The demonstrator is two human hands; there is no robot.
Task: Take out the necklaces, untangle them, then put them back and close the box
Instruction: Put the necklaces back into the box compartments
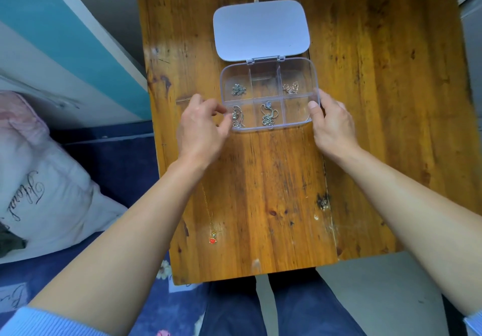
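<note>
Near the desk's [365, 100] front edge lies a gold necklace with a red pendant [213, 240]. Your left hand [200, 129], fingers loosely curled, empty, touches the clear box's [314, 74] left front corner; your right hand [331, 124] grips its right wall. Four compartments hold tangled chains. The lid [260, 30] lies open toward the far edge.

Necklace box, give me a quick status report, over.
Left hand open at near-left compartment, fingertips by a silver necklace. Right hand steadying the box, lid open. Red-pendant necklace out on table. Nothing in the way.
</note>
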